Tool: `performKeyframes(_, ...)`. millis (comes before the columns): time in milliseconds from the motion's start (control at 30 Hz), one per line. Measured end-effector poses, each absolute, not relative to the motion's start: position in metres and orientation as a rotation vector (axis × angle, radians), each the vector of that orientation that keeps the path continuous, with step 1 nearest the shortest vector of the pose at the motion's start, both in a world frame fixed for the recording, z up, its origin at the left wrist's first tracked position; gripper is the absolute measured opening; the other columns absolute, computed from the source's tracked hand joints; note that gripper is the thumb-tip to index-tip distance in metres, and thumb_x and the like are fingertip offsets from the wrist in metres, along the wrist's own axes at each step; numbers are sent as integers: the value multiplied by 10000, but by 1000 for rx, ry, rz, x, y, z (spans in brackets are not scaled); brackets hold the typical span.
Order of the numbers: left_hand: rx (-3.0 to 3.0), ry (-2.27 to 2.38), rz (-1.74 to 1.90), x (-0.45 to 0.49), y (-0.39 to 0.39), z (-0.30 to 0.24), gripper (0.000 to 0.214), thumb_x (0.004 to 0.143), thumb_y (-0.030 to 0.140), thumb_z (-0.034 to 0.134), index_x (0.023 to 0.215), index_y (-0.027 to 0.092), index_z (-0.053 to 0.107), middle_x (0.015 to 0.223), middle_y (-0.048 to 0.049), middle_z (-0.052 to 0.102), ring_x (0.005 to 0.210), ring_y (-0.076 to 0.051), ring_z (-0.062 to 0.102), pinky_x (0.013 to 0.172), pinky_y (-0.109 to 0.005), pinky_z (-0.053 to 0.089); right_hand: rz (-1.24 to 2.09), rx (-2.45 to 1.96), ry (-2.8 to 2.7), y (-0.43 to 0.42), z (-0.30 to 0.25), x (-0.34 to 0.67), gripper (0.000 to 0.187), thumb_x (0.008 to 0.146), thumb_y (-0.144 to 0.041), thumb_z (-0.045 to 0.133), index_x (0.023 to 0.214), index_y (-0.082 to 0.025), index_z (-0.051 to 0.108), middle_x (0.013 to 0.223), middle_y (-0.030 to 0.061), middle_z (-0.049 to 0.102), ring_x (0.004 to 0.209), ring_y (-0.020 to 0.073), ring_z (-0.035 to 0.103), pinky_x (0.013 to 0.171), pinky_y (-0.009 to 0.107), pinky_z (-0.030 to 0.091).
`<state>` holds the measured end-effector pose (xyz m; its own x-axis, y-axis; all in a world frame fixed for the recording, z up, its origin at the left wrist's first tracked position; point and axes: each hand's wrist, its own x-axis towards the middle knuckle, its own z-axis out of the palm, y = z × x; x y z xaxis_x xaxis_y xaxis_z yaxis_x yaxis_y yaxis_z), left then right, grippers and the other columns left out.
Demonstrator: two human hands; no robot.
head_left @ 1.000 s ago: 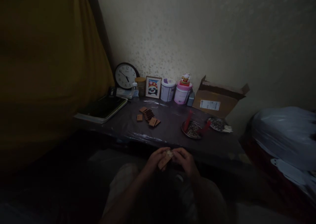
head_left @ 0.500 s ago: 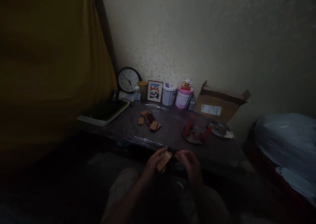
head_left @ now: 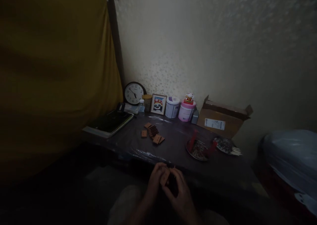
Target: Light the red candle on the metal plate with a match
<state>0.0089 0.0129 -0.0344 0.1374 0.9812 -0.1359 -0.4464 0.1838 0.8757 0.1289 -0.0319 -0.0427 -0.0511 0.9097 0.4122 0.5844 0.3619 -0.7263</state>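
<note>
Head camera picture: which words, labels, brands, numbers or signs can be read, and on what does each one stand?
"12", "9", "8", "7", "6", "5": on the round white-faced clock with dark rim; the rest is unclear.
White paper label on the brown cardboard box: too small.
White-and-purple round tin, pink-and-white round tin: lettering too small.
Orange-brown rectangular piece in the left hand: faint marks, unreadable.

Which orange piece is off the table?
The orange piece held in the left hand, close to the right hand; the other pieces lie together on the table.
</note>
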Motion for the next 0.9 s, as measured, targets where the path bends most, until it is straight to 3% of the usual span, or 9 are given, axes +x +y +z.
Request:
performKeyframes(167, 757, 844, 1259, 13, 14, -41, 222, 661, 399, 638, 728, 199, 567, 617, 43, 567, 545, -121, 514, 542, -246, 408, 485, -1335, -1704, -30, -44, 130, 403, 787, -309, 617, 1175, -256, 523, 1203, 59, 565, 1134, 227, 525, 958, 316, 440)
performKeyframes(467, 933, 772, 1255, 10, 10, -45, 337, 661, 443, 688, 901, 216, 620, 809, -18, 658, 835, -208, 592, 779, -308, 439, 635, -1386, -1521, -25, -32, 140, 316, 760, -388, 623, 1041, -244, 612, 1057, 54, 664, 993, 232, 617, 872, 319, 497)
performKeyframes(667, 1035, 716, 1159, 3, 6, -41, 387, 660, 430, 702, 965, 209, 615, 912, -53, 673, 908, -231, 593, 823, -326, 427, 827, -1359, -1381, -24, -30, 146, 348, 730, -418, 645, 1025, -234, 630, 1058, 73, 677, 1006, 254, 624, 897, 360, 491)
performKeyframes(900, 1083, 703, 1138, 1, 7, -43, 385, 612, 433, 735, 908, 204, 645, 885, -49, 677, 894, -232, 591, 800, -318, 430, 924, -1366, -1299, -23, -36, 149, 402, 724, -451, 644, 1061, -235, 608, 1108, 81, 656, 1062, 261, 597, 933, 389, 465)
